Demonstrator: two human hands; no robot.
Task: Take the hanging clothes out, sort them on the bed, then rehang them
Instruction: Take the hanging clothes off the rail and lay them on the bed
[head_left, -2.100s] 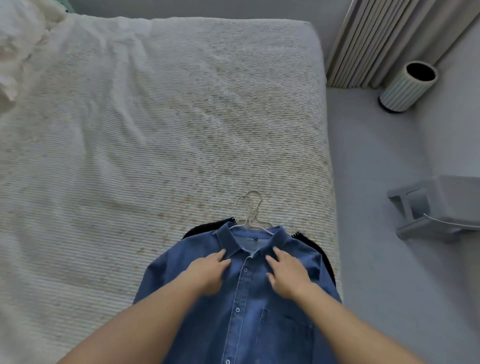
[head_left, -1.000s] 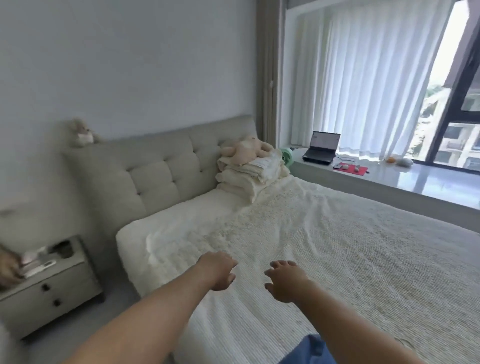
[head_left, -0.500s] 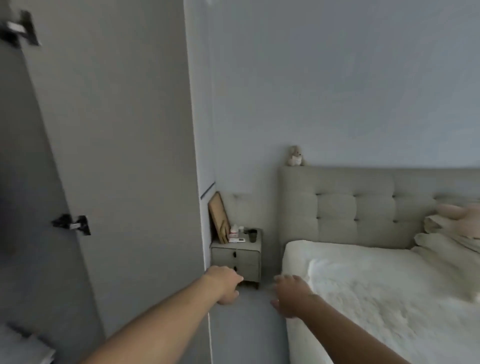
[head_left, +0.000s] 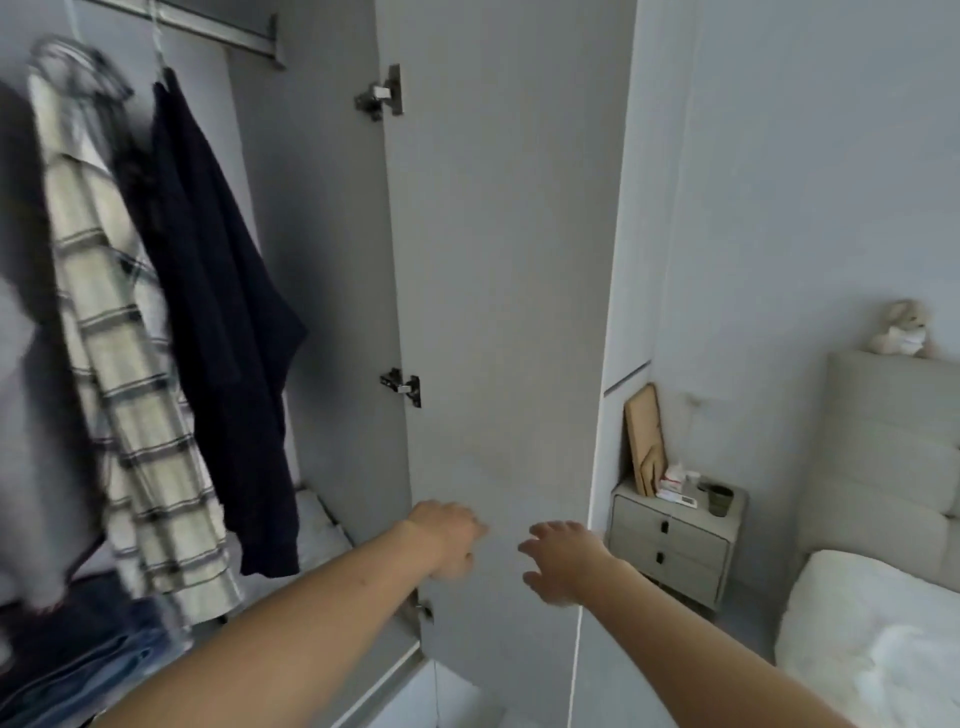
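An open wardrobe fills the left of the view. From its rail hang a cream plaid shirt and, to its right, a dark navy garment, both on hangers. Folded denim lies on the shelf below them. My left hand and my right hand are stretched out in front of the open wardrobe door, both empty with loosely curled fingers, touching nothing. The hanging clothes are to the left of my left hand. A corner of the bed shows at lower right.
The door stands edge-on between the wardrobe and the room. A grey nightstand with small items and a leaning board sits beside the padded headboard. A soft toy sits on top of the headboard.
I have turned left from the bed, where both hands lay on a denim shirt, to face the open wardrobe. Both hands left the shirt and now hold nothing.
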